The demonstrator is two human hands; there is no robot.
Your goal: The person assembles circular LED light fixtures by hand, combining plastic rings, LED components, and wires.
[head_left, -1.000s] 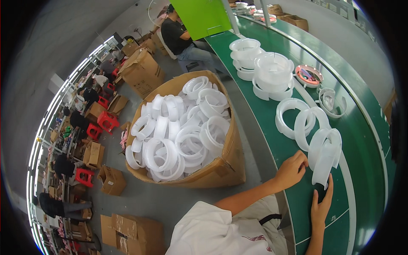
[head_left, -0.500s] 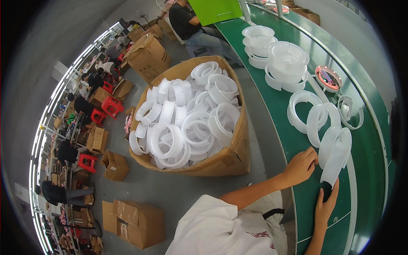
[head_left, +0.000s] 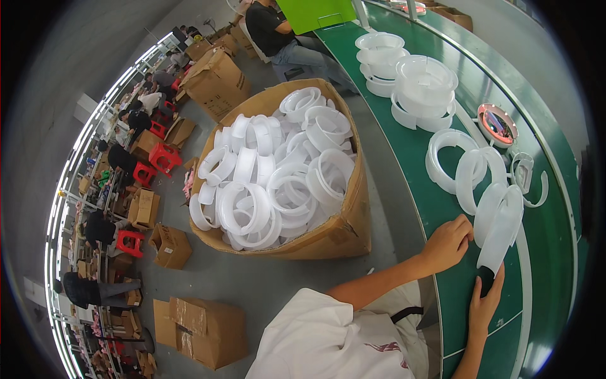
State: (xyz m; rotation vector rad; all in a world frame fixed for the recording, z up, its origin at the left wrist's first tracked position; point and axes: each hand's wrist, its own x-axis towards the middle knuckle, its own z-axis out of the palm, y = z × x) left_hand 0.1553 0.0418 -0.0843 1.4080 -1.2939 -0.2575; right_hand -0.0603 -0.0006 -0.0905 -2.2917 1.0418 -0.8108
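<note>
My right hand (head_left: 485, 304) is closed round a small black piece (head_left: 485, 278) at the lower end of a white plastic ring (head_left: 496, 243). The kind of black piece I cannot make out. My left hand (head_left: 447, 243) is curled with fingertips together just left of that ring; whether anything is pinched there is hidden. Right behind the ring, another translucent white ring (head_left: 486, 208) leans against it. Farther along the green bench (head_left: 454, 297) lie more loose rings (head_left: 442, 165) and a stack of rings (head_left: 424, 88).
A big carton (head_left: 344, 234) heaped with white rings stands left of the bench. On the belt beyond the divider sit a pink-rimmed round part (head_left: 497, 125) and a curved white part (head_left: 524, 174). A seated person (head_left: 271, 31) is at the far end, near a green bin (head_left: 315, 14).
The pink-rimmed part and curved white part have slid nearer along the belt. My view has shifted slightly. Both hands keep nearly the same pose.
</note>
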